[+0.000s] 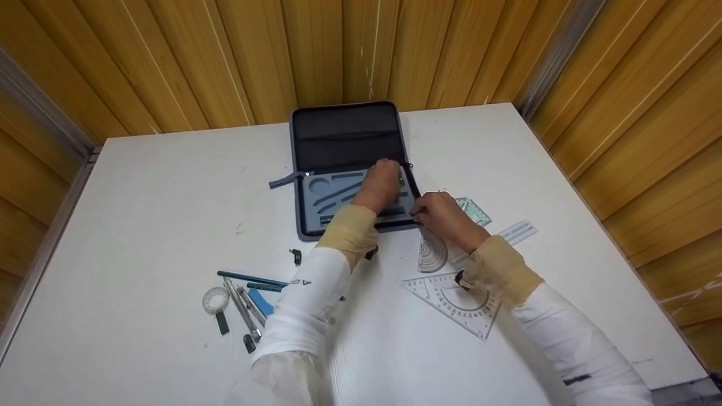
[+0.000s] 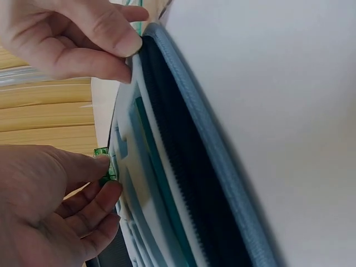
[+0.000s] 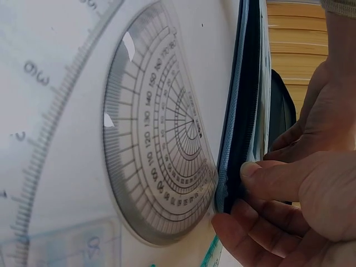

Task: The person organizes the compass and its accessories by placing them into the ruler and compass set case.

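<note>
An unzipped pencil case [image 1: 350, 149] lies with its dark lid laid back and a grey-blue fitted tray [image 1: 312, 210] in its base. Over the tray's right part is my left hand [image 1: 381, 186]; in the left wrist view it pinches a small green see-through piece [image 2: 101, 151] at the tray. My right hand [image 1: 448, 220] grips the case's front right corner between thumb and fingers. A teal strip, seemingly a pencil [image 2: 158, 172], sits in the tray's front slot. Just beside the right hand lies a clear protractor [image 1: 433, 256].
Right of the case are a clear set square [image 1: 420, 287], a small teal-marked set square [image 1: 476, 211] and a clear ruler [image 1: 520, 231]. Front left lie dark teal pencils [image 1: 251, 278], a metal compass [image 1: 248, 307], a white tape roll [image 1: 215, 300] and small dark green pieces [image 1: 222, 323].
</note>
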Motion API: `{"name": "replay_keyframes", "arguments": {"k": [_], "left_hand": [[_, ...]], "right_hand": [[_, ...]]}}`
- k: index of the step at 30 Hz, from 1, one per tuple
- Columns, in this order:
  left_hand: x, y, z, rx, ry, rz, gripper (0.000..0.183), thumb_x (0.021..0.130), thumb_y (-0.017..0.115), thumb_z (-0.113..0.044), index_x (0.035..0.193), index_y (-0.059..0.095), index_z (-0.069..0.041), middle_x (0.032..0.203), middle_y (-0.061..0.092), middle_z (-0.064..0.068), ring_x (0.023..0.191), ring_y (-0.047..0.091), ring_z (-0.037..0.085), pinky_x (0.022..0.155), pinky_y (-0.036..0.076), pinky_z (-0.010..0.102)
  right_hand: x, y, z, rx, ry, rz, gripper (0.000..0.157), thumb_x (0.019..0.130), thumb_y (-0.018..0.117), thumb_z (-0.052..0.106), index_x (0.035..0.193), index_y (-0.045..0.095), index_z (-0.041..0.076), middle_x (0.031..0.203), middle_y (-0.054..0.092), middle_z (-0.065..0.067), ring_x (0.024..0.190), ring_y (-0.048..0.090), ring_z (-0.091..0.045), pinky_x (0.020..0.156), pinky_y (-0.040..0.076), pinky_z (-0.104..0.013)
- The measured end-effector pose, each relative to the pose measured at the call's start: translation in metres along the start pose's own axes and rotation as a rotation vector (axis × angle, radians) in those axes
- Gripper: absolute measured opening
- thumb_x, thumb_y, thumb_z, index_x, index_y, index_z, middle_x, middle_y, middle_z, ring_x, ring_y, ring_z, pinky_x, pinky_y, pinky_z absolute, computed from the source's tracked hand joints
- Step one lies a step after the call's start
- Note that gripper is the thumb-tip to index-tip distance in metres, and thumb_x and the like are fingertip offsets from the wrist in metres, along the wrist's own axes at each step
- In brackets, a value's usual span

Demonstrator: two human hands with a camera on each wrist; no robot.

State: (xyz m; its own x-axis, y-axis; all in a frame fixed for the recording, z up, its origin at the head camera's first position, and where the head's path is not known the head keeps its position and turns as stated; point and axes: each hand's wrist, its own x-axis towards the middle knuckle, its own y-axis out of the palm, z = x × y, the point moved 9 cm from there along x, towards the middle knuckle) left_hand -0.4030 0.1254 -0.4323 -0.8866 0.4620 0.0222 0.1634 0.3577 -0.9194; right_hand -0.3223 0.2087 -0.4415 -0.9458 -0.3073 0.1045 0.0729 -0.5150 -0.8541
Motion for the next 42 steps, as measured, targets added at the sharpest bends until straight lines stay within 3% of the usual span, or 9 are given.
{"name": "replay_keyframes", "arguments": {"k": [12,25,33,42], "left_hand": [[0.004,0.006,0.005,0.027,-0.041,0.003,0.019,0.105,0.056,-0.004,0.114,0.073,-0.002,0.112,0.067,0.013,0.104,0.068,0.023,0.085,0.056,0.033],[0.003,0.004,0.005,0.078,-0.027,-0.037,0.018,0.104,0.061,-0.012,0.111,0.075,-0.003,0.109,0.070,0.013,0.102,0.070,0.024,0.087,0.057,0.037],[-0.001,0.004,0.012,0.088,-0.033,-0.003,0.019,0.105,0.059,-0.012,0.111,0.076,-0.005,0.112,0.068,0.011,0.104,0.069,0.023,0.089,0.056,0.036],[-0.010,-0.010,0.028,-0.016,-0.002,0.077,0.020,0.102,0.062,-0.010,0.117,0.075,-0.008,0.123,0.068,0.009,0.110,0.064,0.022,0.093,0.053,0.037]], "right_hand": [[-0.002,0.002,0.001,0.002,0.011,0.010,0.012,0.090,0.071,-0.007,0.100,0.078,-0.005,0.099,0.074,-0.019,0.095,0.070,-0.034,0.086,0.057,-0.046],[-0.002,0.003,0.001,-0.005,-0.001,0.012,0.013,0.090,0.071,-0.007,0.102,0.078,-0.005,0.101,0.074,-0.019,0.096,0.070,-0.033,0.085,0.057,-0.045],[0.004,0.006,0.004,0.005,-0.022,0.019,0.013,0.090,0.072,-0.008,0.101,0.078,-0.005,0.100,0.074,-0.019,0.096,0.071,-0.033,0.086,0.057,-0.045],[0.007,0.007,0.001,0.017,0.001,0.033,0.014,0.090,0.072,-0.008,0.101,0.078,-0.005,0.102,0.073,-0.019,0.098,0.069,-0.034,0.088,0.055,-0.047]]}}
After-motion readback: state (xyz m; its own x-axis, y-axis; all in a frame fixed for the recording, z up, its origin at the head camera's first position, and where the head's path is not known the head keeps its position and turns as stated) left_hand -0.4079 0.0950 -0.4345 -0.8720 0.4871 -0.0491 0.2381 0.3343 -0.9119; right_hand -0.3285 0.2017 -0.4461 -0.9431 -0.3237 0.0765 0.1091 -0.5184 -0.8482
